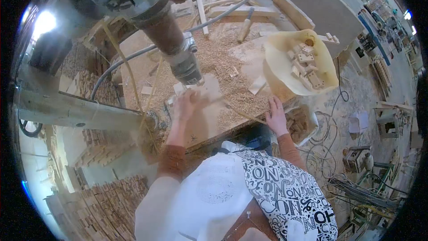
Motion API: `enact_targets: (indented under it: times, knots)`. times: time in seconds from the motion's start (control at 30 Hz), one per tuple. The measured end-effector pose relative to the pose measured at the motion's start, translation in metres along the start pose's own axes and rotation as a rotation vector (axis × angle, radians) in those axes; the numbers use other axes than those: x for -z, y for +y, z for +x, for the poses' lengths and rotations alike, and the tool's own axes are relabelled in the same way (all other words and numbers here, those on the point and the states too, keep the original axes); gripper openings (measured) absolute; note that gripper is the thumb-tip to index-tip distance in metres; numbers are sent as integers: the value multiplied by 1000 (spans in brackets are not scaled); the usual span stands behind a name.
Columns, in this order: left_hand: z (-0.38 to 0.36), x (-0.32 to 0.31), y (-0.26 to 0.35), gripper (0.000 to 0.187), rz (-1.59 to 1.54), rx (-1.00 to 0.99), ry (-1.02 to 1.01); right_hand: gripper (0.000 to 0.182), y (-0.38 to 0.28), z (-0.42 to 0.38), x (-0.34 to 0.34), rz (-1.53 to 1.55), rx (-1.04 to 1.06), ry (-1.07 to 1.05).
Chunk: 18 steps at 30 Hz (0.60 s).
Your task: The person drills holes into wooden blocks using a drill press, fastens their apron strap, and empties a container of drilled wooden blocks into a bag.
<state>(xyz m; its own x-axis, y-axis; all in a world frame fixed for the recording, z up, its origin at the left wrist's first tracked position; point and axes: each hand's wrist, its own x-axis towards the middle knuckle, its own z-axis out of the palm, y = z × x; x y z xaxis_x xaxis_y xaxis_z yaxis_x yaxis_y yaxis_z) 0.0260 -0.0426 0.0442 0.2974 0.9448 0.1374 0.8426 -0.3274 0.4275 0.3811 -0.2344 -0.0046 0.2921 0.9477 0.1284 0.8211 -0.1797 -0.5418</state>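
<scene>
Under a large drill head, the chuck (187, 69) points down at a wood-dusted worktable (203, 127). My left hand (185, 103) is right below it, slightly blurred, its fingers closed on a small pale wooden piece (179, 88) at the drill tip. Over at the table's front edge, my right hand (277, 115) lies with fingers stretched out and holds nothing. A thin wooden stick (245, 115) runs along that edge, its end close to my right thumb. Beyond this hand, a cream-coloured bowl (278, 69) carries several drilled wooden blocks (306, 58).
Shavings (227, 62) cover much of the table. A grey hose (133, 56) crosses above it, and a wooden-handled tool (245, 29) lies at the back. Below on the right stands a white bin (315, 127) of wood pieces. Stacked wood (111, 203) fills the lower left; cables (327, 140) cover the floor.
</scene>
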Motion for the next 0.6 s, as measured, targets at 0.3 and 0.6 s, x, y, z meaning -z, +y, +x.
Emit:
enact_targets:
  times: [0.3, 0.6]
  knots:
    - [29, -31, -33, 48, 184, -41, 13, 62, 0, 1, 0, -6, -34, -37]
    - [30, -34, -65, 52, 24, -40, -43, 62, -1, 1, -1, 37, -59, -42]
